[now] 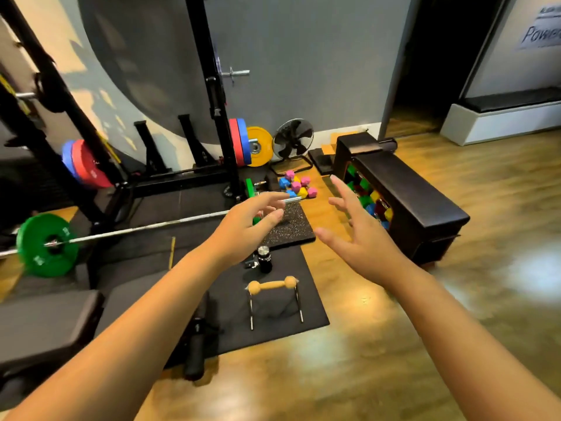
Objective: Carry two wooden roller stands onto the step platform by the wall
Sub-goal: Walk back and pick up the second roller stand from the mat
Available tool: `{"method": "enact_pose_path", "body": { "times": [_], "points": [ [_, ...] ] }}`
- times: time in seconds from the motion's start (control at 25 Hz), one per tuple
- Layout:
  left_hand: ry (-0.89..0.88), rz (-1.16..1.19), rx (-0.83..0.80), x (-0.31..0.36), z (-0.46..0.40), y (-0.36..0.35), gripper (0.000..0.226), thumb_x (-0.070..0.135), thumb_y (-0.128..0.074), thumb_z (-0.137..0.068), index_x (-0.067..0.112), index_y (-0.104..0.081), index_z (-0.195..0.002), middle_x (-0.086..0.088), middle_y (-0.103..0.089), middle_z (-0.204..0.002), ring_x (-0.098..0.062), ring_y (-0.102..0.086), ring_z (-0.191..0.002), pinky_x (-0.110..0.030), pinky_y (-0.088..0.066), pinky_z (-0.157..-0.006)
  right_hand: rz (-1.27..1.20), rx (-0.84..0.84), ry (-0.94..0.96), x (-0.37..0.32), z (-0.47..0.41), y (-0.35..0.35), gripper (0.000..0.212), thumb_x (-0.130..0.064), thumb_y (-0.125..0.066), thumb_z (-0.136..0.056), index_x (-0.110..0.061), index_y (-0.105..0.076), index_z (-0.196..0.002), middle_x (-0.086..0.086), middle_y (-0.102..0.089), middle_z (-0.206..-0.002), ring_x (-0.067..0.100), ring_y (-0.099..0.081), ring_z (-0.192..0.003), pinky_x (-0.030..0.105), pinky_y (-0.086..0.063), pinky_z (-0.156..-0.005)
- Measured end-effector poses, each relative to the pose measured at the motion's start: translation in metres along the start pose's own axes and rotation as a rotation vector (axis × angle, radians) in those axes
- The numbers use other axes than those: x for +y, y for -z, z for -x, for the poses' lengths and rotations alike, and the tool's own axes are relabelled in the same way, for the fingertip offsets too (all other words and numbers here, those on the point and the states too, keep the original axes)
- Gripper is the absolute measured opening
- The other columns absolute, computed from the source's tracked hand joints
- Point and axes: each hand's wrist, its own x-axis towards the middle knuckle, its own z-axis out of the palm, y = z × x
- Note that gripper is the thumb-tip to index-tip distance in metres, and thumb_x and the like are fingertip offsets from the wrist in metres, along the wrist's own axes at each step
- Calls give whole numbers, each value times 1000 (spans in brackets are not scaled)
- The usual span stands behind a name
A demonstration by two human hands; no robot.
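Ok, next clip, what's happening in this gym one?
A person is reaching forward with both hands open and empty: the left hand and right hand hover above the floor mats. One wooden roller stand sits untouched on the black mat below. The black step platform stands by the wall to the right. Nothing has been picked up yet.

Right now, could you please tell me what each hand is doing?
Left hand: open, fingers spread, holding nothing.
Right hand: open, fingers spread, holding nothing.
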Motion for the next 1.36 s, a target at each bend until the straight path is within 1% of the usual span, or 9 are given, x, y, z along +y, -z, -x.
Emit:
{"method": "enact_pose_path", "body": {
  "times": [0.2,0.36,0.52,0.72,0.84,1.0,1.2,1.28,1.36],
  "points": [
    [85,-5,-27,-87,-39,-40,47,49,-53,-97,43,-56,-143,22,-64,-134,1,-59,-124,-35,-47,-108,-48,-113,-108,87,-44,-51,95,-56,-71,-88,-70,-4,-153,-17,-41,-158,-8,-34,-145,21,-31,-101],
    [129,6,-49,-148,-74,-55,45,48,-52,-101,42,-54,-145,21,-64,-135,-1,-58,-125,-39,-47,-110,-10,-209,-108,132,-95,-86,91,-61,-67,-87,-68,-6,-155,-18,-41,-160,3,-35,-148,33,-34,-106],
    [152,-31,-64,-214,-117,-65,47,48,-52,-101,35,-54,-147,16,-64,-139,-8,-58,-128,-44,-45,-111,33,-242,-94,186,-161,-124,85,-61,-64,-90,-61,-14,-159,-26,-39,-153,2,-35,-147,24,-33,-104],
    [240,-46,-103,-306,-135,-110,51,52,-50,-100,33,-53,-148,14,-59,-145,-11,-52,-133,-36,-45,-107,10,-329,-140,280,-192,-184,86,-44,-74,-92,-42,-26,-163,-29,-39,-148,-3,-35,-137,2,-20,-105],
    [308,-47,-130,-379,-134,-152,47,44,-55,-102,32,-54,-148,14,-59,-141,-14,-53,-131,-41,-42,-111,-33,-390,-176,353,-194,-232,88,-36,-79,-90,-42,-29,-162,-34,-40,-143,-1,-39,-135,7,-23,-109],
    [390,-49,-152,-462,-128,-206,49,45,-56,-101,31,-55,-147,15,-60,-140,-15,-52,-132,-38,-40,-112,-81,-426,-272,446,-188,-292,94,-37,-83,-86,-45,-28,-161,-13,-50,-147,8,-42,-140,21,-31,-114],
    [434,-37,-146,-567,-120,-284,52,49,-57,-99,34,-54,-148,19,-57,-137,-8,-50,-128,-36,-40,-112,-100,-457,-326,555,-177,-358,100,-32,-88,-83,-38,-28,-163,-16,-49,-145,9,-42,-143,15,-29,-113],
    [454,-4,-108,-605,-108,-314,55,48,-59,-99,34,-50,-151,20,-56,-137,-4,-51,-127,-41,-43,-111,-97,-482,-335,588,-171,-389,103,-30,-89,-82,-33,-27,-164,-15,-49,-144,11,-43,-145,21,-32,-116],
    [484,51,-66,-638,-97,-346,66,49,-61,-98,37,-37,-158,16,-55,-145,-5,-49,-137,-41,-42,-113,-91,-487,-354,617,-163,-420,106,-30,-89,-82,-31,-23,-165,-11,-51,-146,11,-44,-145,26,-35,-117]
  ]
}}
